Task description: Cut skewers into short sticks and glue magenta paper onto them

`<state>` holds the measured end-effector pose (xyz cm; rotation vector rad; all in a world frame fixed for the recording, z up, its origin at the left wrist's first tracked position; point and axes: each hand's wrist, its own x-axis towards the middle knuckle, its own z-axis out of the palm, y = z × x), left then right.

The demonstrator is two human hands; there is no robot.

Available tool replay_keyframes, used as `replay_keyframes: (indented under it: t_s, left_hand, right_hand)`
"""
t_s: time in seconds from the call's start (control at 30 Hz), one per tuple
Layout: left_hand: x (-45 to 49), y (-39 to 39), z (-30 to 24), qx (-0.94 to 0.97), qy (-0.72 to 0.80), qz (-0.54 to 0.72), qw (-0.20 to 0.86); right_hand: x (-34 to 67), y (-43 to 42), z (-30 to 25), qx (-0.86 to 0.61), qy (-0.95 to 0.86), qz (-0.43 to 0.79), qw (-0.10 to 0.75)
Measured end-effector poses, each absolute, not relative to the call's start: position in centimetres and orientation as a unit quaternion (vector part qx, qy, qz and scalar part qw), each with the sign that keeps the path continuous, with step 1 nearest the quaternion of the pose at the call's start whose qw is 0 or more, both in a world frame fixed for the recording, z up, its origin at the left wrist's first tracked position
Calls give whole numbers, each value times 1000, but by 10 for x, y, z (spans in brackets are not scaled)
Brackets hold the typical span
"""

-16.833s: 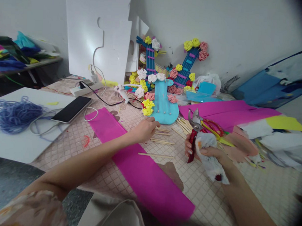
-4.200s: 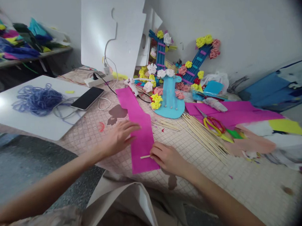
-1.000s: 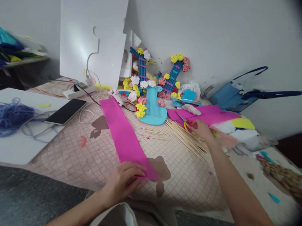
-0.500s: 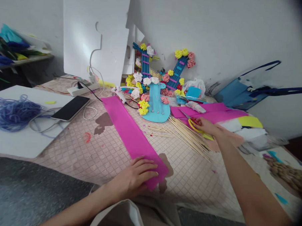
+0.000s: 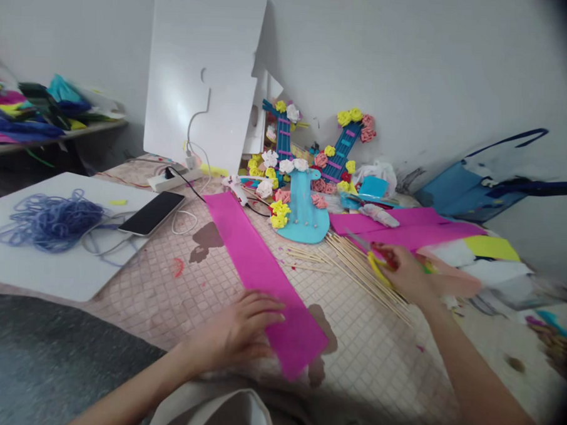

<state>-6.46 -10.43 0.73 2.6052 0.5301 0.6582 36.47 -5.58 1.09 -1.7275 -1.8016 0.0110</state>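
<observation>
Head view, and it's two hands at work; the left hand point(image 5: 245, 323) reaches over the near part of one magenta strip point(image 5: 262, 262) lying lengthwise on the table point(image 5: 371, 360), its fingers stretched out, slightly apart, contact hard to tell; the right hand point(image 5: 410, 277) has one pair of scissors point(image 5: 379, 270), fingers curled round the handles; right by it, wooden sticks point(image 5: 351, 265), too overlapped to count; farther left, one phone point(image 5: 152, 213), one yarn tangle point(image 5: 53, 218).

Dark-screened phone point(image 5: 152, 213), tangled blue yarn point(image 5: 55, 221) on white board point(image 5: 74, 273), power strip point(image 5: 176, 180).
</observation>
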Motion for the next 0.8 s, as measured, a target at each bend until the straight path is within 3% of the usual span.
replay_keyframes:
  t_s: [0.13,0.47,0.8]
  left_hand:
    - [-83,-78,7,936,250,204,143]
    - [-87,-65,3,954,239,162,78]
    - [-48,-42,26,940,210,201,180]
  right_hand:
    - [344,-84,-4,-657,-715,-25,237]
    - [340,-87,-16,-677,-673,-50,295]
    - [336,-88,-26,-650,-692,-22,314]
